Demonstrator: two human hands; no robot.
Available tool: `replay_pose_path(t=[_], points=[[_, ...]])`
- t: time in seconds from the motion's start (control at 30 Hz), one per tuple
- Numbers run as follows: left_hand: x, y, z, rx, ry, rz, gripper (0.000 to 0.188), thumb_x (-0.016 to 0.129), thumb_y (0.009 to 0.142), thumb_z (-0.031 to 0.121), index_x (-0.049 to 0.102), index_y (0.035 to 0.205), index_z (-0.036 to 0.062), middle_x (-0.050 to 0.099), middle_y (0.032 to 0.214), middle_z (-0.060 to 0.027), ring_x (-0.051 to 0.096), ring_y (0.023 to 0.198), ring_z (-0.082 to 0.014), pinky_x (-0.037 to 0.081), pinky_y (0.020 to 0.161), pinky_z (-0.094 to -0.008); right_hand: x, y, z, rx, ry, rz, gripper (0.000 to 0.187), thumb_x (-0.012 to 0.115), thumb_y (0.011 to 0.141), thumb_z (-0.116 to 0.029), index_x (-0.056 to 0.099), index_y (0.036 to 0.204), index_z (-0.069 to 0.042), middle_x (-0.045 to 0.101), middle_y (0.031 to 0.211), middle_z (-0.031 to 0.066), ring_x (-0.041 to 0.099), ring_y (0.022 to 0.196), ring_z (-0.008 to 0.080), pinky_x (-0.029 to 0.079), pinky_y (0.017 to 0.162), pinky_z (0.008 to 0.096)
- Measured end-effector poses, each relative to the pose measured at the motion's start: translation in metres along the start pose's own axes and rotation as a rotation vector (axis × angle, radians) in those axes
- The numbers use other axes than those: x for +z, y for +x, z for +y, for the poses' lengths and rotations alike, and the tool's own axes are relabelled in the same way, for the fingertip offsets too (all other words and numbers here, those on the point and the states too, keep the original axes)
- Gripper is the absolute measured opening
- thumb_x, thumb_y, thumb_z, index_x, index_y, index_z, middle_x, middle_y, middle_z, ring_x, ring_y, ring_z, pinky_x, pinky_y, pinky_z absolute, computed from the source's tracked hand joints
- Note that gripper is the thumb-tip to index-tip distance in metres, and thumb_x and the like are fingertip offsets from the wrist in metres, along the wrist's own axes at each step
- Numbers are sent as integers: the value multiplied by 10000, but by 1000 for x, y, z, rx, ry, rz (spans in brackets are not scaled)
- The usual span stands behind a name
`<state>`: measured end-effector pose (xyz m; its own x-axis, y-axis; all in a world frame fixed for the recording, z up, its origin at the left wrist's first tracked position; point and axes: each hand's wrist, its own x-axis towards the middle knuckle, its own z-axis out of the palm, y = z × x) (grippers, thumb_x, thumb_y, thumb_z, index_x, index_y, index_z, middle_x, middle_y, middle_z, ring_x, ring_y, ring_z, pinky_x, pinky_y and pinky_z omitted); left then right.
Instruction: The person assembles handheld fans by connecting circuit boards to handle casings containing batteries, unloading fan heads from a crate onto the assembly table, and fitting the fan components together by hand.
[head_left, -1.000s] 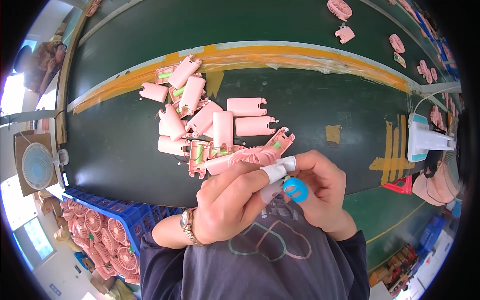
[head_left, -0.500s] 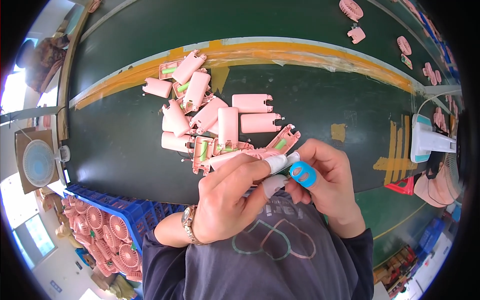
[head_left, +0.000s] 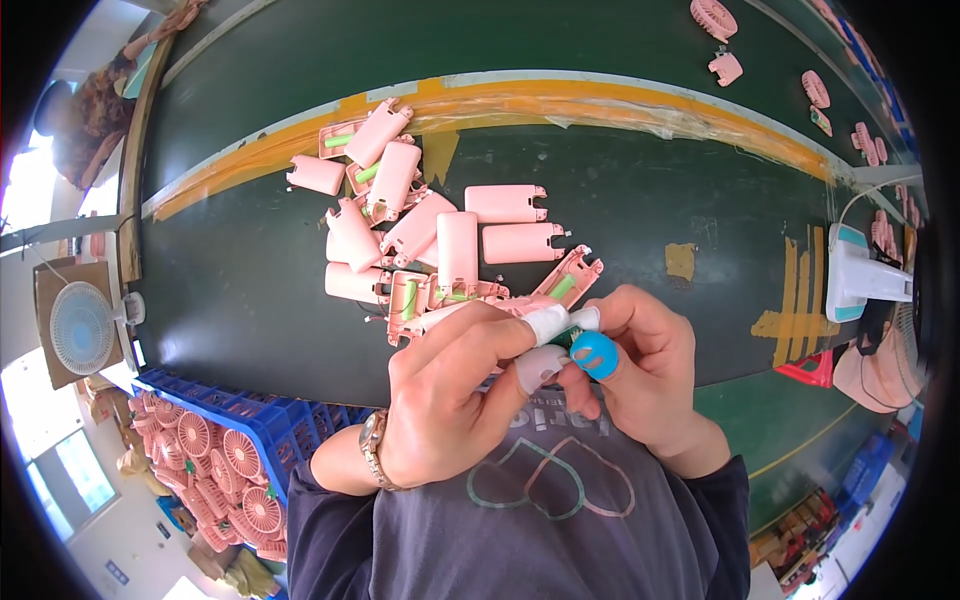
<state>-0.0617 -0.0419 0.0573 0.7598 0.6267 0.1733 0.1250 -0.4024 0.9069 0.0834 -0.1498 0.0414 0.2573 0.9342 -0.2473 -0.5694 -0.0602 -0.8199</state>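
Note:
At the near edge of the bench my left hand (head_left: pixel 445 385) and right hand (head_left: pixel 650 365) meet, fingertips pinched together. Between them shows a small green circuit board (head_left: pixel 568 337), mostly covered by the fingers. White and pale covers wrap my left fingertips, and a blue finger cot sits on my right thumb. Just beyond my hands lies a pink ribbed fan part (head_left: pixel 515 305), partly hidden. A pink half shell with a green cell (head_left: pixel 575 277) lies beside it. Several pink handle shells (head_left: pixel 457 252) are heaped farther left, some with green cells inside.
A blue crate (head_left: pixel 255 415) of pink fan heads (head_left: pixel 240 455) stands at the lower left. Beyond the taped ledge (head_left: pixel 620 108), fan parts lie on a green surface. A white device (head_left: pixel 850 275) stands at the right. Another person (head_left: pixel 90 120) is at the far left.
My fingers have shifted slightly, and more of the green circuit board shows between them. Fan parts on the far green surface have moved a little right. The other person's arm has reached outward.

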Motion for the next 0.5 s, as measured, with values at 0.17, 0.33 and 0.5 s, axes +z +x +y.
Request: replay_pose_path(t=[0.17,0.33,0.5], points=[[0,2,0,35,-18,-1,240,710,740,-59,629,964,-28,622,797,-108,637,659,-186,517,560,-274,-3,1,5,-81,1,-10,114,562,936,-72,543,975,33,661,803,111,599,594,78,439,449,185],[1,2,3,47,-2,42,230,714,733,-56,639,949,-27,616,785,-109,626,646,-190,509,552,-278,-4,-3,10,-148,68,-39,166,542,937,-48,523,1068,54,652,831,117,617,660,100,467,509,199],[0,-1,4,85,68,31,241,717,714,-61,641,939,-21,610,782,-113,621,645,-216,505,541,-293,-4,-5,6,-180,-63,-27,203,590,908,-38,529,1073,63,645,857,116,637,723,130,505,577,230]])
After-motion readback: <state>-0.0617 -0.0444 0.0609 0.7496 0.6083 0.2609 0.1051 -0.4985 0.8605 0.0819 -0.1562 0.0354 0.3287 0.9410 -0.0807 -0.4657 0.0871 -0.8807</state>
